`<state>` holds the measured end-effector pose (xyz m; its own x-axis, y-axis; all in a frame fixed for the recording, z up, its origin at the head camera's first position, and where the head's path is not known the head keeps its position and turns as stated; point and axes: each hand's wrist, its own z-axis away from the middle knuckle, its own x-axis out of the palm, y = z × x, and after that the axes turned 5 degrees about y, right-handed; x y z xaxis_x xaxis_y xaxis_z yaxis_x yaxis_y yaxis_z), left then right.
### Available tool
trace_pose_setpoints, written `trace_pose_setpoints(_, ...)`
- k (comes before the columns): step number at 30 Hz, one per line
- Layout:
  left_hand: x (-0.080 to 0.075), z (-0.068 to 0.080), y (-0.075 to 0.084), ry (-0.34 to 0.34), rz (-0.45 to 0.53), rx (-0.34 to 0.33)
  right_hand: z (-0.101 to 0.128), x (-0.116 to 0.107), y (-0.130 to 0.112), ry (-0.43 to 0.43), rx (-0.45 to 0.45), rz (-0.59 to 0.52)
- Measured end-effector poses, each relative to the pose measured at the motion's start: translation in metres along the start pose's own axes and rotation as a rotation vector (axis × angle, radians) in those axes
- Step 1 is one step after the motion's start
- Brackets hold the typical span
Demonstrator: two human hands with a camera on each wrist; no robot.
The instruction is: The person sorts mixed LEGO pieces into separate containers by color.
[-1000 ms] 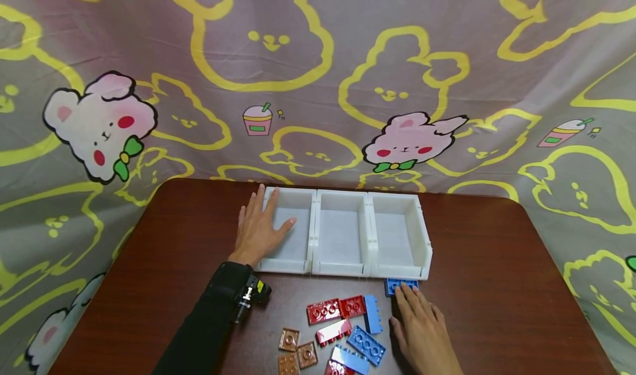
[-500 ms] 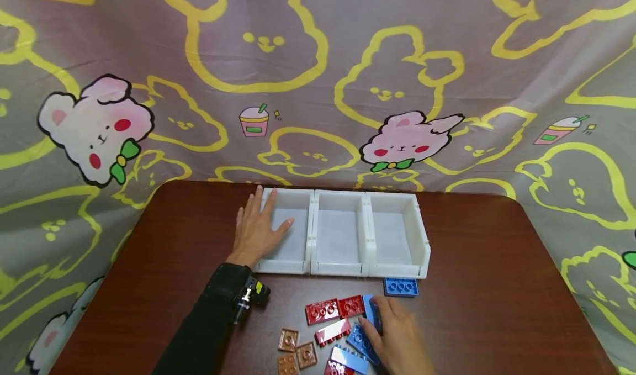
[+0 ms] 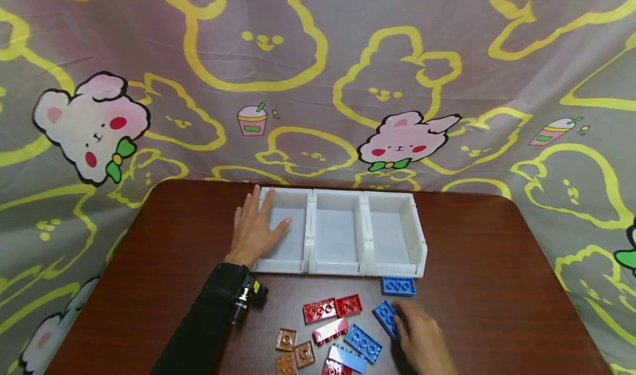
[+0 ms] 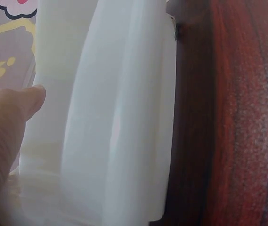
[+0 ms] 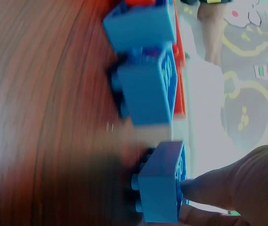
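My left hand (image 3: 254, 226) lies flat, fingers straight, on the left end of a row of three white bins (image 3: 366, 237); its thumb (image 4: 12, 123) reaches over the bin wall (image 4: 119, 117). At the front of the table my right hand (image 3: 416, 331) pinches a blue brick (image 3: 385, 314) by its right end, at the edge of a pile of bricks. The right wrist view shows the fingertips (image 5: 228, 183) on that blue brick (image 5: 161, 188), with two more blue bricks (image 5: 148, 89) beyond it.
Another blue brick (image 3: 398, 285) lies just in front of the right bin. The pile holds red bricks (image 3: 320, 310), blue bricks (image 3: 364, 343) and brown plates (image 3: 286, 339). All three bins look empty. A patterned cloth (image 3: 318, 77) hangs behind the brown table (image 3: 487, 275).
My right hand left the blue brick by the right bin, reached left into the pile, and took hold of an upright blue brick, drawing it to the right. My left hand stayed put.
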<state>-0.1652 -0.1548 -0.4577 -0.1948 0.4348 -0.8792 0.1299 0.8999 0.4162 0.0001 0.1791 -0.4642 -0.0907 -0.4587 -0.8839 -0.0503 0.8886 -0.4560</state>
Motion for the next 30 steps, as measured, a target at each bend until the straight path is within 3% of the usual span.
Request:
trace_pose_setpoints(4,-0.001,-0.001,-0.002,-0.002,-0.005,0.0,0.003,-0.001,0.007,0.13,-0.1,0.037)
trace_pose_setpoints(6,-0.001,-0.001,-0.003,-0.004,-0.008,-0.002,0.006,-0.001,0.006,0.142,-0.151,0.07)
trace_pose_setpoints(10,-0.002,-0.001,-0.003,-0.006,-0.007,-0.006,0.014,0.0,-0.001,0.045,-0.218,0.126)
trace_pose_setpoints(14,-0.002,-0.002,-0.003,0.0,0.004,-0.003,0.018,0.0,-0.004,-0.067,-0.178,0.176)
trace_pose_setpoints(19,-0.001,-0.003,-0.003,0.002,0.0,-0.007,0.015,-0.002,0.0,-0.141,-0.119,0.141)
trace_pose_setpoints(22,0.0,-0.003,-0.003,0.006,0.001,-0.009,0.013,-0.002,0.005,-0.107,-0.133,0.116)
trace_pose_setpoints(27,0.001,-0.002,-0.002,0.01,0.006,-0.01,0.013,-0.001,0.013,0.033,-0.216,0.122)
trace_pose_setpoints(30,0.002,-0.001,-0.001,0.007,0.002,-0.014,0.013,0.0,0.015,0.038,-0.218,0.136)
